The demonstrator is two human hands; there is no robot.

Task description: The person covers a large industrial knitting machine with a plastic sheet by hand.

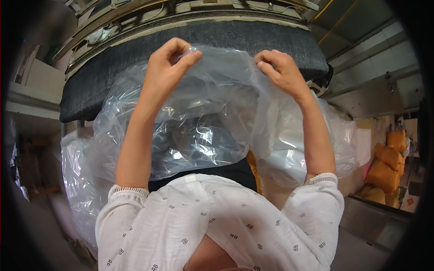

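A large sheet of clear plastic film (pixel 203 95), perhaps a bag, hangs between my two hands and spreads over my lap. My left hand (pixel 169 63) pinches its upper edge between thumb and fingers. At the film's upper right corner, my right hand (pixel 278 67) is closed on the edge as well. The stretch between the hands is fairly taut, while the lower part is crumpled and shiny. Both hands are raised over the near side of a dark padded surface (pixel 235 34).
Behind the padded surface runs a machine frame with long rails (pixel 190 20). More clear film (pixel 81 176) hangs down on the left and on the right. Orange-brown packages (pixel 386 167) are stacked at the far right beside a metal ledge (pixel 375 207).
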